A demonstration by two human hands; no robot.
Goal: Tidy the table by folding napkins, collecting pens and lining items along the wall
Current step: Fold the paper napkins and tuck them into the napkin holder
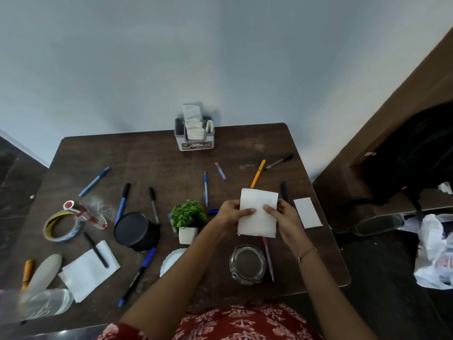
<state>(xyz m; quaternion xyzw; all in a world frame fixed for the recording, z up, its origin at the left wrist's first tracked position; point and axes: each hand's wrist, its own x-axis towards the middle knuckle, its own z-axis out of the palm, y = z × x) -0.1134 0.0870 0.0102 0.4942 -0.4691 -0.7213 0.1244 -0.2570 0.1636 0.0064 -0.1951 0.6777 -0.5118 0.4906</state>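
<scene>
White paper napkin (258,217), folded to a tall rectangle, soft creased surface, bottom-left corner a bit ragged. It is held over the brown wooden table (147,163), just right of the small green plant in a white pot (187,220). Left hand (230,213) pinches the napkin's left edge, thumb on the front, fingers curled behind. Right hand (285,215) pinches the right edge the same way. Neither hand holds anything else. Second white napkin (307,212), folded narrow, lies flat further right of the plant. Third white napkin (89,269), opened out, lies lower left of the plant, with a black pen (96,250) across it. Grey napkin holder (194,137) stands beyond the plant, by the wall.
</scene>
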